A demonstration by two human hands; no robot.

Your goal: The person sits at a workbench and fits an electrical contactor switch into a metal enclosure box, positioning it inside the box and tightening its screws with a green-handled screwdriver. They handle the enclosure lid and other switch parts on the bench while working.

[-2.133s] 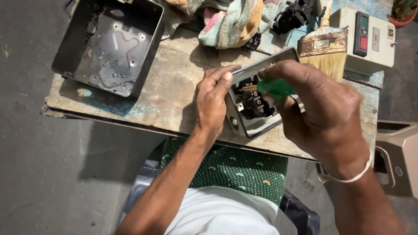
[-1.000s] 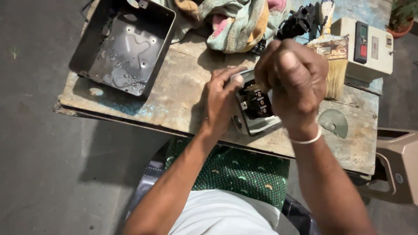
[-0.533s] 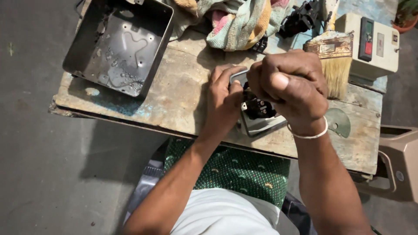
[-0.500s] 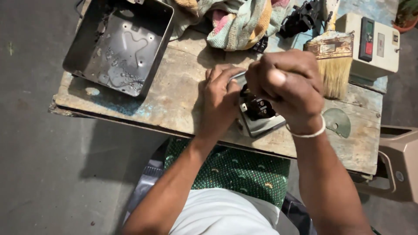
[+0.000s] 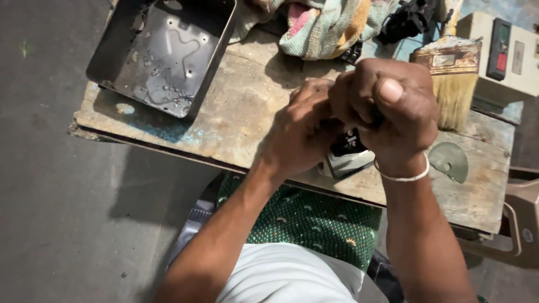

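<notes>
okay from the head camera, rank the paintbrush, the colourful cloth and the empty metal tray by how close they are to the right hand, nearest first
1. Paintbrush: just right of the right hand, bristles pointing toward the person.
2. Colourful cloth: beyond the hand, at the table's far edge.
3. Empty metal tray: farthest, at the table's left end, past the left hand.

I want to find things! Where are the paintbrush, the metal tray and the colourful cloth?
paintbrush [image 5: 456, 100], head view, on its pale bristles.
metal tray [image 5: 168, 53], head view, on its flat dented bottom.
colourful cloth [image 5: 325, 25], head view, on its crumpled folds.
</notes>
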